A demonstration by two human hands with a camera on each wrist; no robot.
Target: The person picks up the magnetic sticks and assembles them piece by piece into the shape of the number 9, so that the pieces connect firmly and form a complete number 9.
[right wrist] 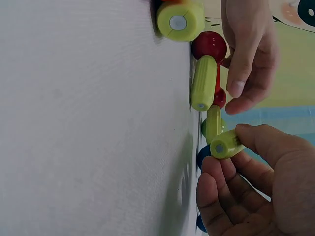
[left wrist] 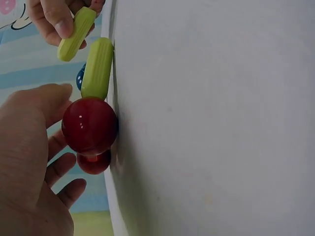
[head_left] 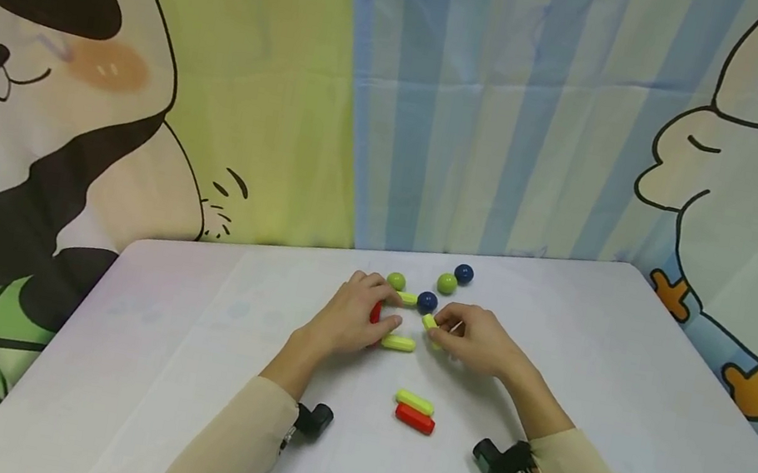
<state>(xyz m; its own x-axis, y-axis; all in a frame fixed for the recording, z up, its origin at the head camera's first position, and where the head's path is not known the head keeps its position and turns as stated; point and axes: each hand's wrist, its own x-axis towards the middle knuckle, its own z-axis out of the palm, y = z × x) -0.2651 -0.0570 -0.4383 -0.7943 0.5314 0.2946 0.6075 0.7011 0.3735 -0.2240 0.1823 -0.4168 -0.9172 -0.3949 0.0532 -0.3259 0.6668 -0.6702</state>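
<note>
On the white counter (head_left: pixel 173 369), the left hand (head_left: pixel 353 316) rests over a red ball (left wrist: pixel 89 125), fingers loosely curved about it rather than clamped; whether they actually grip it I cannot tell. A lime stick (head_left: pixel 398 343) lies flat on the counter just beside that red ball, touching it at one end. The right hand (head_left: pixel 475 340) pinches a second lime stick (right wrist: pixel 225 144) between thumb and fingers, lifted off the counter on the far side of the flat stick from the red ball. Beyond the red ball lie green and blue balls (head_left: pixel 447 283); nearer the person, a lime-and-red stick pair (head_left: pixel 415 412).
</note>
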